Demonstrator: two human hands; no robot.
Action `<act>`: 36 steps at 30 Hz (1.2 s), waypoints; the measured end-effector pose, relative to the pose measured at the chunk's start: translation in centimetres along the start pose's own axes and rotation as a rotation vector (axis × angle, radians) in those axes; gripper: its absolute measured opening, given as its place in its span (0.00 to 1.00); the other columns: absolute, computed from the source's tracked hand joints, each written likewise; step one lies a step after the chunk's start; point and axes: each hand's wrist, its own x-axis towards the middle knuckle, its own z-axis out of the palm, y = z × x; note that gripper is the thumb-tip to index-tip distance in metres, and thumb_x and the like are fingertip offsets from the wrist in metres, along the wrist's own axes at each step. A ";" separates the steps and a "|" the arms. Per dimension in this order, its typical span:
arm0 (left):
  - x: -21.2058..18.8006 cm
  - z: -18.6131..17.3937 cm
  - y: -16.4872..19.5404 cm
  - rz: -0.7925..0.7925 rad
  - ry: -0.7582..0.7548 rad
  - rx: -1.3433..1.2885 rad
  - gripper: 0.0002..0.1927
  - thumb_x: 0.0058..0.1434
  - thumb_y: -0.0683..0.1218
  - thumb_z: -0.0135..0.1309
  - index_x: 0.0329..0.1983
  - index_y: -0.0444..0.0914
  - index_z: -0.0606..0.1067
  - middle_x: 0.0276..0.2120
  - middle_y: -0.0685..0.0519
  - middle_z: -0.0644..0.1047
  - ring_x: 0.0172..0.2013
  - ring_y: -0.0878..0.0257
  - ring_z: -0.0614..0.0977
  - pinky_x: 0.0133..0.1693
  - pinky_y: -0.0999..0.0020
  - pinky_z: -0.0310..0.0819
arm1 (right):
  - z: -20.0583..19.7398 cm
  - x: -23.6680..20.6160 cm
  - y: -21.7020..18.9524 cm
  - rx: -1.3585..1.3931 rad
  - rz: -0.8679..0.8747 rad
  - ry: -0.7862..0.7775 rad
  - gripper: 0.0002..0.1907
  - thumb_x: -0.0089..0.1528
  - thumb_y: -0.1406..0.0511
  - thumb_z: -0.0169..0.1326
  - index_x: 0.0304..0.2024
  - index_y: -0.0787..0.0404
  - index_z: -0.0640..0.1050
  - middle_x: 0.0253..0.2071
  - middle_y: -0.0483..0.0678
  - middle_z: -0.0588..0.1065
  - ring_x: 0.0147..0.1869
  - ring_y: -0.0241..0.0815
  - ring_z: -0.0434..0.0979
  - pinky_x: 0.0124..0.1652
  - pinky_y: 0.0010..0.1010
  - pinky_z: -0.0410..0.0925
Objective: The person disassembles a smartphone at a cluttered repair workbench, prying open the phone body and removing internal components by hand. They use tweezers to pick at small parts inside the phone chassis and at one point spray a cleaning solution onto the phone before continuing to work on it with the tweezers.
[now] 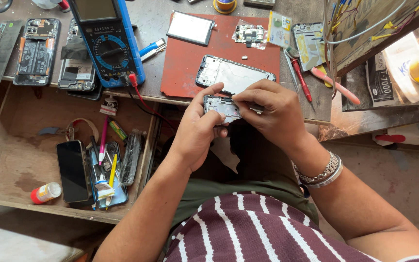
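From the head camera, both hands work just off the front edge of the cluttered grey bench, over the lap, where the room is open. The left hand grips the small opened phone body with bare grey circuit parts from below, thumb on its upper edge. The right hand pinches its right end with closed fingers. Just beyond lies a silver phone frame on a red-brown mat; an open wooden drawer sits to the left
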 end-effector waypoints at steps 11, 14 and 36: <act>-0.1 0.0 0.0 -0.008 -0.005 0.015 0.32 0.60 0.36 0.46 0.71 0.34 0.64 0.40 0.51 0.75 0.34 0.69 0.75 0.33 0.73 0.73 | 0.0 0.0 -0.3 -0.036 0.001 -0.016 0.07 0.60 0.72 0.65 0.42 0.61 0.83 0.37 0.48 0.78 0.37 0.41 0.82 0.37 0.29 0.74; -0.1 0.0 0.0 -0.009 -0.009 0.022 0.32 0.60 0.36 0.46 0.71 0.33 0.64 0.41 0.53 0.75 0.33 0.70 0.75 0.32 0.74 0.73 | 0.0 -0.1 -0.4 -0.071 -0.030 -0.016 0.08 0.60 0.72 0.65 0.42 0.61 0.83 0.37 0.48 0.78 0.37 0.43 0.81 0.36 0.31 0.74; -0.1 -0.3 0.1 -0.086 -0.080 -0.067 0.30 0.61 0.37 0.43 0.69 0.29 0.64 0.41 0.51 0.74 0.33 0.68 0.75 0.34 0.71 0.74 | -0.6 0.1 -0.3 0.008 -0.049 -0.071 0.08 0.61 0.74 0.63 0.43 0.62 0.83 0.38 0.49 0.79 0.39 0.44 0.82 0.38 0.31 0.73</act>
